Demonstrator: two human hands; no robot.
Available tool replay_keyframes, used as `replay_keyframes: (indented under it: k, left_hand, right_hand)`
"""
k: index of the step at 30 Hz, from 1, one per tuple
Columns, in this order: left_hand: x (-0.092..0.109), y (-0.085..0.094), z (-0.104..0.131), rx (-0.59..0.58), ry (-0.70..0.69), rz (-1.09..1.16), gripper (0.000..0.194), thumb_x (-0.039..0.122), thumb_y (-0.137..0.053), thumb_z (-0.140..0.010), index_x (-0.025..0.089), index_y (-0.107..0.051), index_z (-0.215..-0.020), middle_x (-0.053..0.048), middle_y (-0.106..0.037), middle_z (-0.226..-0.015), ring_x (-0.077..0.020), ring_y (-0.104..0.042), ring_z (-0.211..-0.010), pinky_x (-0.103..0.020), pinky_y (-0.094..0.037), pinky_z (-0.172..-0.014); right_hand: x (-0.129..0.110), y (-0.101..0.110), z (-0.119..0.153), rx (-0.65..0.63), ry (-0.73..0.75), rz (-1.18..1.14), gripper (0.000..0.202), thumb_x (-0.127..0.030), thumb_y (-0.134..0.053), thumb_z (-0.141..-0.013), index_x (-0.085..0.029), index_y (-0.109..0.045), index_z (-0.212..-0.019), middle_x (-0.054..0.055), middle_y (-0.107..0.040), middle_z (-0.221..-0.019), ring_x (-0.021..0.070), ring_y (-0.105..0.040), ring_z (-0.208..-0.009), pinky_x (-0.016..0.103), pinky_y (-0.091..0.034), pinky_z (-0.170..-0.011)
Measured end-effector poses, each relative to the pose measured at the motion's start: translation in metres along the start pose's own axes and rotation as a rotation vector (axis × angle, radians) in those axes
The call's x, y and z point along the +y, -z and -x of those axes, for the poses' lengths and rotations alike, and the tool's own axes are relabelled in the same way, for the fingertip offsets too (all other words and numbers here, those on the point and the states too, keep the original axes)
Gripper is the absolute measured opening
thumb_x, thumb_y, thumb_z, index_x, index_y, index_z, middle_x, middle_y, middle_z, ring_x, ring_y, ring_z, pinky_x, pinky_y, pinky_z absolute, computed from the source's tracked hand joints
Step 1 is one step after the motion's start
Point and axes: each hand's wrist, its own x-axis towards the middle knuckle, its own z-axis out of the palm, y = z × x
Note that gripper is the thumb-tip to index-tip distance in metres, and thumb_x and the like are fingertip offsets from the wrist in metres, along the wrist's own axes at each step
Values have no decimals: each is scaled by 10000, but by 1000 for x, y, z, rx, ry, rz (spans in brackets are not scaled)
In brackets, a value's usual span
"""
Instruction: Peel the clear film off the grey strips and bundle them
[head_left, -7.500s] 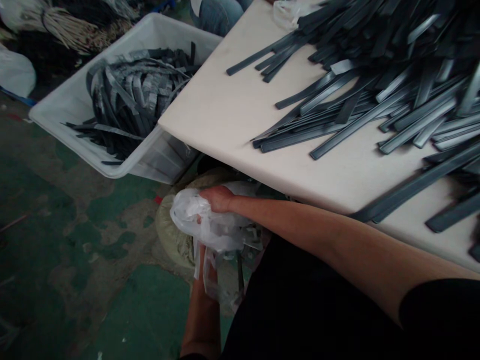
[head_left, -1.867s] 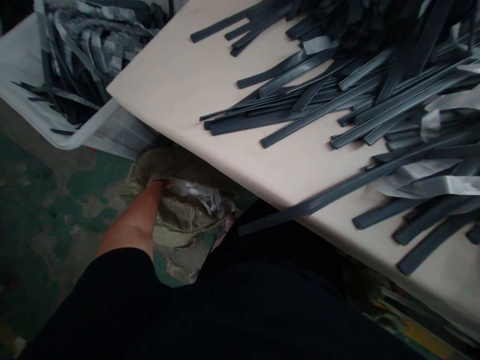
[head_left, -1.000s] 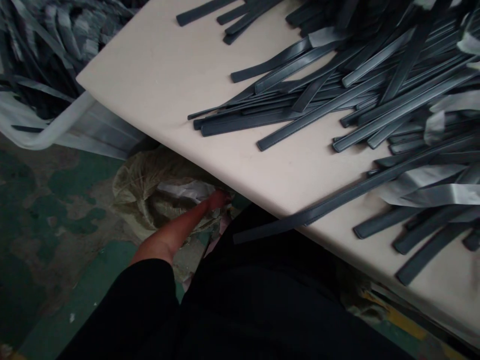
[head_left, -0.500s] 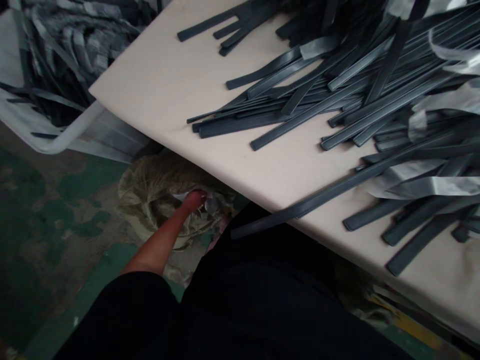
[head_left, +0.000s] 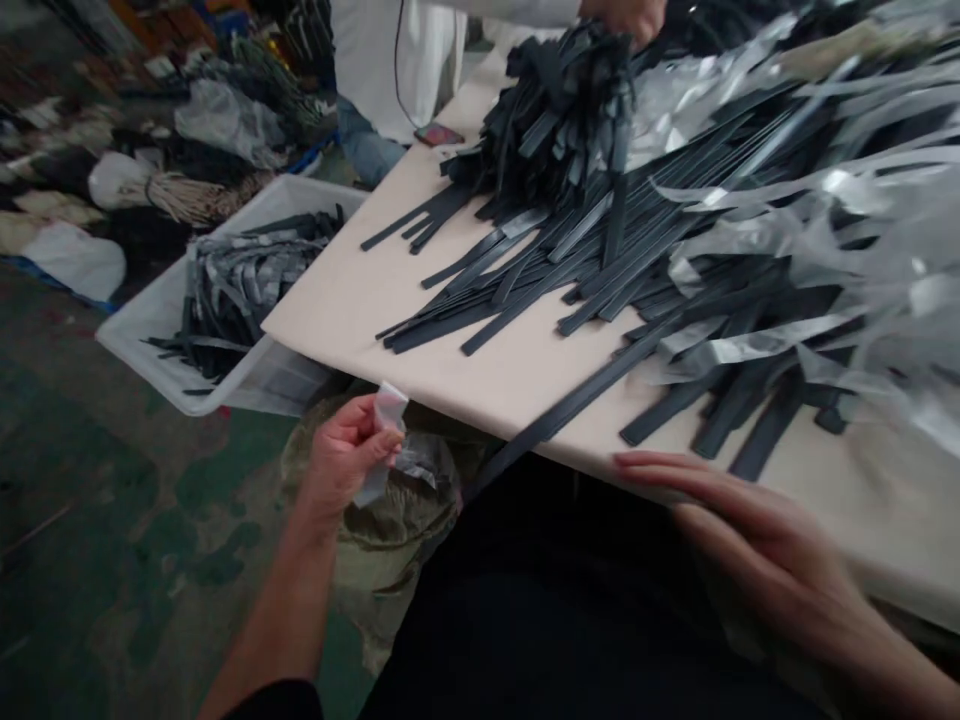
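In our left hand point(head_left: 349, 450) we pinch a small, crumpled piece of translucent whitish plastic film point(head_left: 390, 408) between thumb and curled fingers; it sticks up above the fingertips and hangs a little below them. Beneath this hand we see an olive-green woven sack point(head_left: 397, 510), its mouth open, with clear plastic film point(head_left: 421, 455) showing inside. Left of and beyond the same hand is a white plastic bin point(head_left: 281, 380) heaped with dark grey strips point(head_left: 232, 290).

Our right hand point(head_left: 772, 535) is open, fingers stretched out along the near edge of the cream-coloured counter point(head_left: 465, 385); we cannot tell how firmly it presses there. Between our two hands, one long black flat strip point(head_left: 570, 405) juts over that edge. Beyond the right hand lie many flat black strips point(head_left: 525, 270) and a loose heap of translucent film point(head_left: 892, 220). Farther off, a co-worker's hand point(head_left: 628, 15) is above a dark bundle point(head_left: 555, 120).
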Motion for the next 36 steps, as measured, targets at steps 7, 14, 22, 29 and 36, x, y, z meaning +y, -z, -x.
replay_keyframes:
  k: [7, 14, 22, 29, 36]
  left_hand:
    - [32, -93, 21, -406, -197, -265, 218, 281, -796, -716, 183, -727, -898, 32, -630, -652, -97, -536, -593, -205, -444, -591]
    - [7, -118, 37, -371, 75, 64, 313, 388, -784, -662, 157, -694, -852, 25, -616, -544, -99, -498, -437, -211, -388, -446]
    - [-8, -111, 36, -198, 78, 164, 344, 424, -789, -674, 148, -707, -863, 21, -620, -554, -83, -494, -442, -196, -378, -448]
    - [-5, -112, 26, -214, -59, 40, 261, 388, -783, -722, 152, -672, -730, 35, -604, -535, -83, -504, -459, -204, -389, -478]
    - [-15, -114, 30, -209, 121, 228, 395, 444, -801, -687, 153, -717, -940, 24, -626, -578, -86, -526, -460, -196, -389, -460]
  right_hand:
    - [-44, -54, -65, -273, 154, -607, 467, -516, -446, -975, -147, -647, -1178, 73, -669, -1109, 214, -601, -1052, 360, -457, -972]
    - [-61, -48, -102, -100, -44, -958, 204, -288, -624, -878, -144, -635, -734, -22, -600, -672, 86, -546, -601, 203, -474, -615]
    - [-55, -21, -112, -76, -95, -564, 343, -392, -557, -942, -137, -678, -746, 52, -709, -812, 123, -642, -698, 212, -494, -640]
    - [-46, -53, -102, -294, 51, -310, 381, -462, -592, -892, -107, -726, -851, 9, -666, -683, 119, -570, -626, 227, -432, -604]
    - [-51, -52, -142, -13, 77, -364, 203, -234, -568, -889, -127, -724, -814, -6, -652, -673, 85, -549, -583, 188, -448, -579]
